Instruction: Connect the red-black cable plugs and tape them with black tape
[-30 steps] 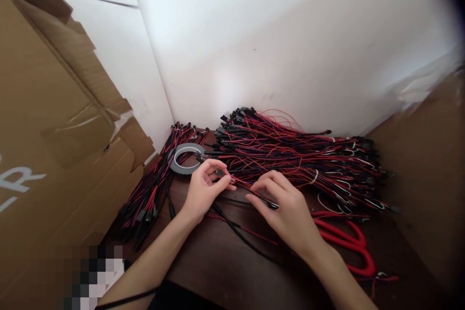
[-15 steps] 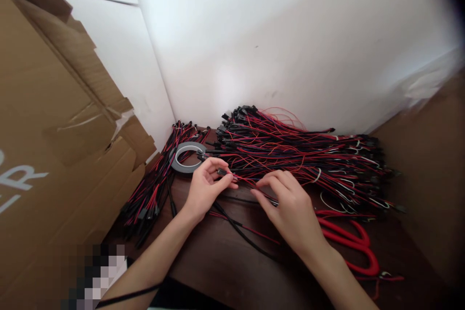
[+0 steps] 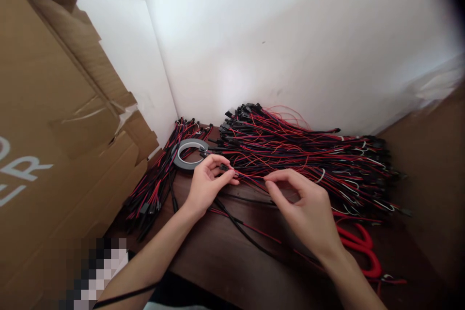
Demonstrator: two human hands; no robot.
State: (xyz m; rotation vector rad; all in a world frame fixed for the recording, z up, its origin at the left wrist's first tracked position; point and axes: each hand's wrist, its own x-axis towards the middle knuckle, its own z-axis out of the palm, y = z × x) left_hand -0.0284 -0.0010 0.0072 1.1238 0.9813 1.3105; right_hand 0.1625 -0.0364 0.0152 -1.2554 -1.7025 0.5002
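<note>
My left hand (image 3: 209,184) is closed, thumb and fingers pinching a wire harness near its small black connector (image 3: 224,167). Thin red and dark wires (image 3: 250,177) of that harness run rightward from the pinch. At their right, my right hand (image 3: 307,206) pinches the wires between thumb and fingertip, its other fingers curled. Beneath both hands, a black cable (image 3: 250,238) and a thin red wire (image 3: 263,234) lie on the dark table. The far ends of the held harness are hard to tell from the wires behind.
Behind my hands lies a large pile of wire harnesses (image 3: 286,140). A smaller bundle (image 3: 152,189) lies at the left, with a grey tape roll (image 3: 178,161) on it. Red-handled scissors (image 3: 374,264) rest at the right. Cardboard (image 3: 65,121) stands at the left, a white wall (image 3: 272,58) behind.
My right hand has moved right along the wires, and its thumb and fingertip have closed together. My left hand keeps its pinch near the connector. The view has shifted slightly.
</note>
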